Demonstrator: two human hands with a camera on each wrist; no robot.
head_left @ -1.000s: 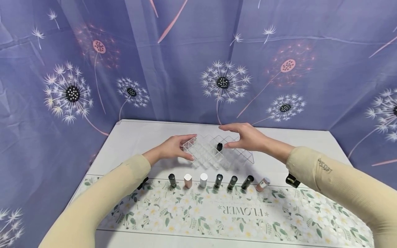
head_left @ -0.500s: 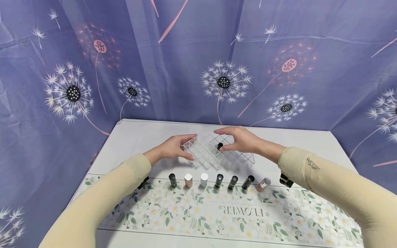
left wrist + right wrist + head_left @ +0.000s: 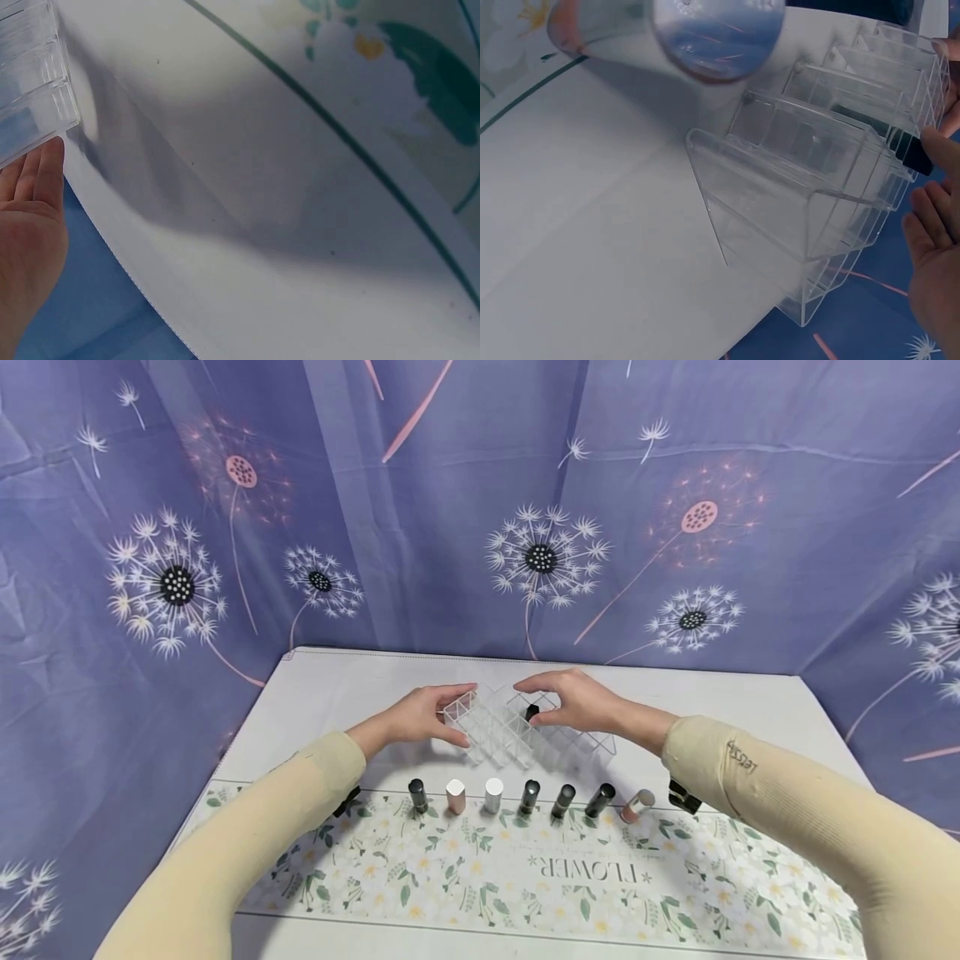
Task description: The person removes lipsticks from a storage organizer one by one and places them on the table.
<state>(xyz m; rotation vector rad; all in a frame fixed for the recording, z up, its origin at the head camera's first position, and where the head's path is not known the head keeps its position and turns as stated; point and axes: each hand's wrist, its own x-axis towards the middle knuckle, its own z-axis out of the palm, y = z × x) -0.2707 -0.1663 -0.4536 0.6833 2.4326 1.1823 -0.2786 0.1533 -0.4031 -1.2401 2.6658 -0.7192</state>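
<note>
A clear organizer with diamond-shaped compartments (image 3: 491, 731) stands on the white table. My left hand (image 3: 412, 717) holds its left end, thumb in front and fingers behind. In the left wrist view, straight fingers (image 3: 51, 161) touch the organizer's edge. One black lipstick tube (image 3: 532, 712) sits in a compartment near the middle. Over it my right hand (image 3: 588, 700) spreads thumb and fingers, with the thumb at the black tube. The right wrist view shows the thumb beside the tube's end (image 3: 916, 155) and the other fingers apart from it.
Several lipsticks stand in a row in front of the organizer: black ones (image 3: 529, 797), a pink one (image 3: 455, 797), a white-topped one (image 3: 492, 796) and a silver-capped one (image 3: 637, 807) at the right. They line a floral printed band (image 3: 465, 877). A purple curtain (image 3: 435, 568) hangs behind.
My right hand has moved left and slightly down, bringing its thumb to the black lipstick in the organizer. The left hand has stayed in place.
</note>
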